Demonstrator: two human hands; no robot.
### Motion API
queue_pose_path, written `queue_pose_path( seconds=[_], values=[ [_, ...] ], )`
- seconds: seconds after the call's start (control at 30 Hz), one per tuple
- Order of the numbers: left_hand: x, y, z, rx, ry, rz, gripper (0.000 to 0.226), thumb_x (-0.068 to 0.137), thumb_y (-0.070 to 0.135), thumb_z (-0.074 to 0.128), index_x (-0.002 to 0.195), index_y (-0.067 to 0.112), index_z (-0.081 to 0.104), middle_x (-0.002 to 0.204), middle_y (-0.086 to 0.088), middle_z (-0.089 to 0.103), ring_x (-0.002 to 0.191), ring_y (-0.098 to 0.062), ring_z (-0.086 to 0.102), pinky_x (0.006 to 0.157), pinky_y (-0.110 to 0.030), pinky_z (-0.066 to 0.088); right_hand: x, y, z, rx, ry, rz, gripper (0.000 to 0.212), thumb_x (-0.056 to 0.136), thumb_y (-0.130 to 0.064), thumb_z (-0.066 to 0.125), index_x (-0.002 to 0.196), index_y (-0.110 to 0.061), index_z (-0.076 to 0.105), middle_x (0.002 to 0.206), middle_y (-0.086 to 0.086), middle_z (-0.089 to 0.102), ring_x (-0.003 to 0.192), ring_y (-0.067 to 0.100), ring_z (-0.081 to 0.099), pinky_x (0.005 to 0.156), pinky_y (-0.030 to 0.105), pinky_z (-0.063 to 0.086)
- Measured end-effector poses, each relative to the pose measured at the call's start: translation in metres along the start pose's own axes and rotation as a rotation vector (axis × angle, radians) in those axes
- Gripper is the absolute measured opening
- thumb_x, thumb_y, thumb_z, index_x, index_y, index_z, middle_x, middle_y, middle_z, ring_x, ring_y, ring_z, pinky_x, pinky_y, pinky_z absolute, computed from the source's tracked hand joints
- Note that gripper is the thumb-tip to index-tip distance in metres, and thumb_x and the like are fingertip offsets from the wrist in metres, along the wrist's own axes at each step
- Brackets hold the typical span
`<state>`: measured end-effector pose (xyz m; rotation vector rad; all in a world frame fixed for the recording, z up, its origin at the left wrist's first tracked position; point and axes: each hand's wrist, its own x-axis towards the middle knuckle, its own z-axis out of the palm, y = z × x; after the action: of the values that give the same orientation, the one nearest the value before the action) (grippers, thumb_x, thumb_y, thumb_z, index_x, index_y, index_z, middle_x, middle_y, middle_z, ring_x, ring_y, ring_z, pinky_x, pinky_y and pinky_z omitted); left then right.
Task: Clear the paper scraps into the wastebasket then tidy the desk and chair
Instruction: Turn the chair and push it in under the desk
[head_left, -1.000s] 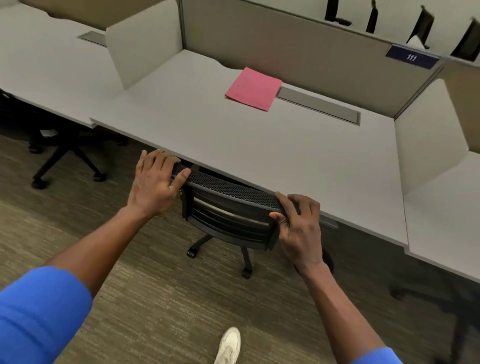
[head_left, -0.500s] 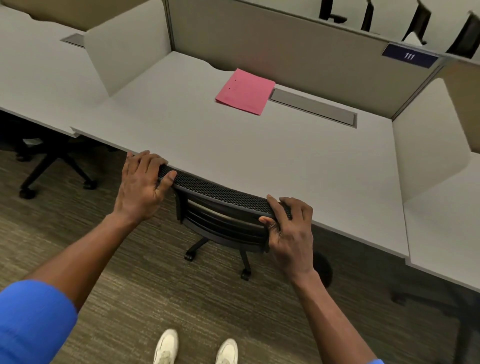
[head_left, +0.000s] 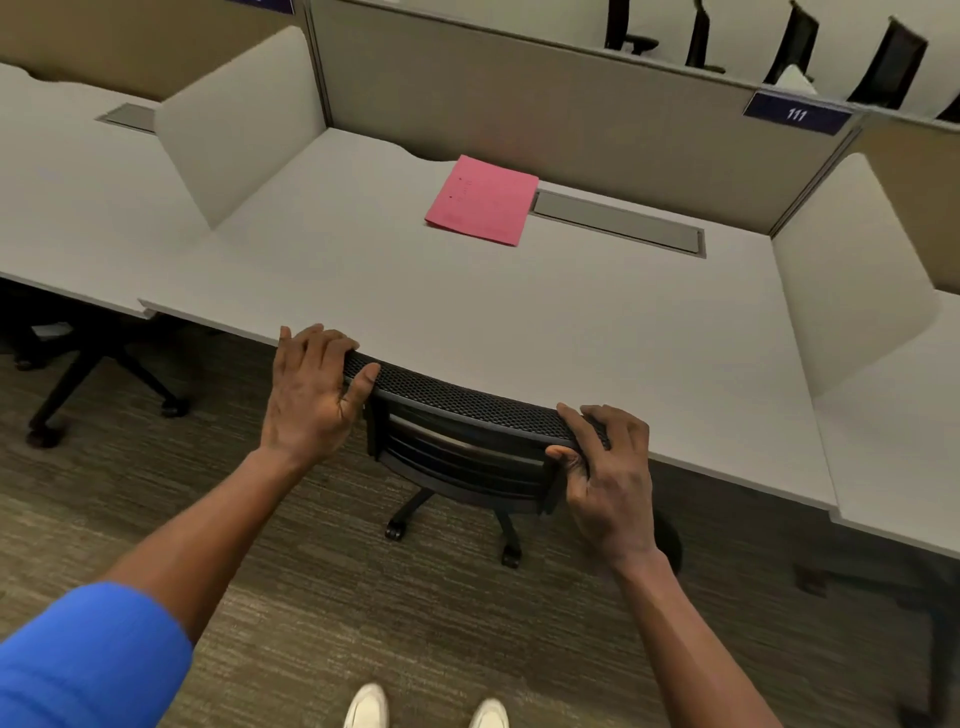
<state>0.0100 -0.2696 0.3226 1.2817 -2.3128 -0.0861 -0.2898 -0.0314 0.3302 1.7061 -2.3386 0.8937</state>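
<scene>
Both hands grasp the top of the black mesh chair (head_left: 467, 410) back, left hand (head_left: 311, 395) at its left end, right hand (head_left: 608, 467) at its right; the seat sits tucked under the tabletop (head_left: 571, 338), a pink paper (head_left: 480, 200) lying at the far side

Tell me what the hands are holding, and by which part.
Both hold the black chair by its backrest's top edge: left hand at the left corner, right hand at the right.

Grey-brown carpet (head_left: 322, 561), beige partition (head_left: 545, 114) w/ "111" sign (head_left: 796, 113).
</scene>
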Motion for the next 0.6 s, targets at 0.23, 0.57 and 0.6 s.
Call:
queue_pose_path(
  seconds=[0.23,0.57,0.6],
  values=[
    [0.0026,0.0013,0.0035,-0.027,-0.006,0.006,0.068,0.104,0.072,0.024,0.128,0.017,0.057,0.129,-0.005,0.056,0.142,-0.033,0.045,0.135,-0.051,0.008,0.0051,0.003,-0.0029,0.006,-0.002,0.013,0.046,0.099,-0.038,0.062,0.142,-0.021,0.067,0.133,0.009,0.061,0.129,0.031,0.051,0.104,0.025,0.041],
    [-0.0002,0.0,-0.0033,-0.013,-0.023,0.007,0.069,0.104,0.072,0.022,0.129,0.018,0.057,0.13,-0.005,0.055,0.144,-0.033,0.043,0.134,-0.054,0.009,0.0029,-0.0035,-0.0055,0.0,-0.043,0.027,0.05,0.1,-0.047,0.054,0.145,-0.026,0.064,0.136,0.005,0.058,0.131,0.029,0.05,0.096,0.034,0.055],
    [-0.0004,0.0007,-0.0043,-0.002,-0.031,0.007,0.069,0.104,0.072,0.021,0.129,0.018,0.056,0.13,-0.005,0.055,0.144,-0.033,0.043,0.135,-0.054,0.009,0.0026,-0.0034,-0.006,-0.01,-0.046,0.028,0.051,0.101,-0.05,0.054,0.145,-0.028,0.063,0.136,0.004,0.058,0.131,0.028,0.05,0.095,0.036,0.056]
  ],
)
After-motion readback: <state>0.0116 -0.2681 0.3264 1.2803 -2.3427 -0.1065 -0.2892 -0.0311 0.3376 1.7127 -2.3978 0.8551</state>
